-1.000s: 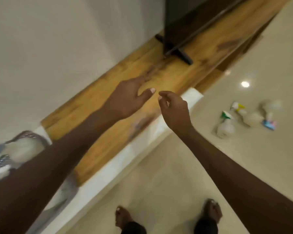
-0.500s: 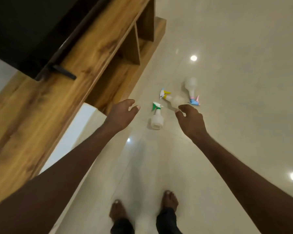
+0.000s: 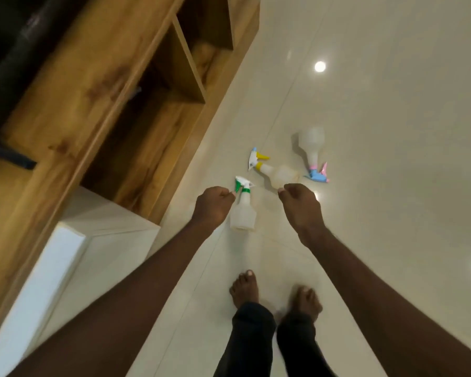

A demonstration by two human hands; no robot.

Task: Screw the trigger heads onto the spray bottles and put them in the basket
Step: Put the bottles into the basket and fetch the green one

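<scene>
Both your left hand [image 3: 215, 204] and right hand [image 3: 299, 202], loosely curled and empty, reach toward the green-headed bottle [image 3: 242, 210] at frame centre, probably to grasp it next.

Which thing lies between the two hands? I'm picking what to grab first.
In the head view, the green-trigger bottle lies on the floor between the left hand and the right hand, closer to the left.

glossy cream tiled floor [image 3: 378, 186], smooth, mirrors the ceiling lights. long wooden cabinet [image 3: 98, 85]: warm brown veneer with visible grain, satin sheen. three translucent frosted plastic spray bottles, matt bodies, heads in smooth hard plastic: green-and-white trigger bottle [image 3: 242, 210], yellow-and-white trigger bottle [image 3: 279, 174], blue-and-pink trigger bottle [image 3: 312, 144]. white block [image 3: 65, 240] at the cabinet's base, smooth, material unclear. dark cloth trouser legs [image 3: 252, 338], matt.
</scene>
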